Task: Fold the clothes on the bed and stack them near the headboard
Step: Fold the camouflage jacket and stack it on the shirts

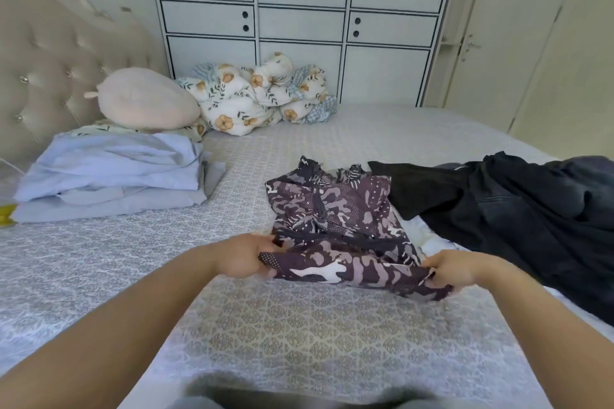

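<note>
Left hand: the person's left hand point(240, 258) has its fingers curled round the near left corner of the dark purple patterned garment point(339, 232), lifting that edge slightly off the bed
Right hand: the right hand point(456, 267) pinches the near right corner of the same garment, thumb on top of the cloth
Garment: it stretches between the two hands, its near hem raised and its far part lying flat beyond them on the grey patterned bedspread point(299, 335)
Black clothes: a heap of black and dark grey clothing point(511, 209) lies unfolded to the right of the right hand and beyond it, touching the purple garment's right side
White cloth: a small patch of white fabric point(432, 239) shows just beyond the right hand, between the purple garment and the black heap
Folded stack: a pile of folded pale blue clothes point(109, 173) sits well to the left of the left hand and farther away, beside the beige tufted headboard point(50, 76)
Beyond the stack: a round pale pink plush cushion point(146, 100) and a bunched white floral quilt point(262, 93) lie far beyond both hands, in front of the white panelled wardrobe point(299, 10)
</note>
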